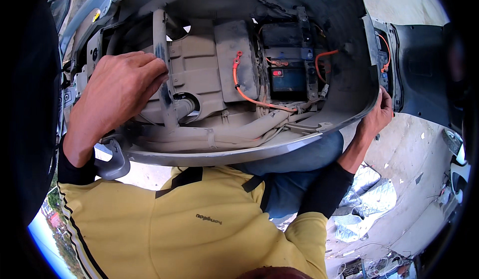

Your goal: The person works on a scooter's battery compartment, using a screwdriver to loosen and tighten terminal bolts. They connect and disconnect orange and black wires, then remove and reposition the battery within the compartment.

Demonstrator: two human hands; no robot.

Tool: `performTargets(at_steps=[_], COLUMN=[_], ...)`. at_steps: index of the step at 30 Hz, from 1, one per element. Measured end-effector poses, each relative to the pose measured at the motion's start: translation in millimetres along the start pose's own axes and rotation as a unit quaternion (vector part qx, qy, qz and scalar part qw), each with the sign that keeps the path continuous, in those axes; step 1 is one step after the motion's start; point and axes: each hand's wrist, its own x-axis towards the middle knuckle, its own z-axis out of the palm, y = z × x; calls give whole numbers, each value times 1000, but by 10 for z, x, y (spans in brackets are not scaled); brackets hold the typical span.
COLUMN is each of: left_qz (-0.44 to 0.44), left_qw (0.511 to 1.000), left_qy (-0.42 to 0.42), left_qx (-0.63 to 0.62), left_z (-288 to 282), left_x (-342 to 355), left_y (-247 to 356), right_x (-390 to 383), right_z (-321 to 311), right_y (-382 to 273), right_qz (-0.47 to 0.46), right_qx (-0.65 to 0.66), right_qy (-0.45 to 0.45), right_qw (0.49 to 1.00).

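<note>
This looks like an open-air vehicle repair spot: an opened vehicle body [224, 157] shows its battery [288, 82] and orange cable [241, 91], and bare, littered ground [409, 149] spreads around it. A crumpled silvery sheet [371, 210] lies at the right, with a tangle of wires and parts [381, 267] at the near right. Trees [64, 241] and bright sky [44, 239] show at the near left.
</note>
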Motion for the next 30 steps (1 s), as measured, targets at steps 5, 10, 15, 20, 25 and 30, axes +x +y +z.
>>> performTargets(at_steps=[5,10,15,20,25,30], left_qz=[58,196,285,315,329,287], left_qw=[997,957,893,910,938,954], left_qy=[-34,-215,-344,-268,-110,-71], left_qx=[23,-8,43,25,23,-46], left_z=[-3,323,1149,1446,1132,708], left_x=[240,919,1331,1450,1562,1645], left_y=[73,348,579,489,423,568], right_x=[50,41,1,-12,25,45], right_z=[-49,-108,-225,-282,-226,-249], right_y=[29,58,33,-6,6,33], right_qz=[-25,-12,7,26,32,35], right_qx=[20,38,29,37,61,64], right_qy=[-2,5,5,16,3,8], right_qw=[999,999,1000,999,998,997])
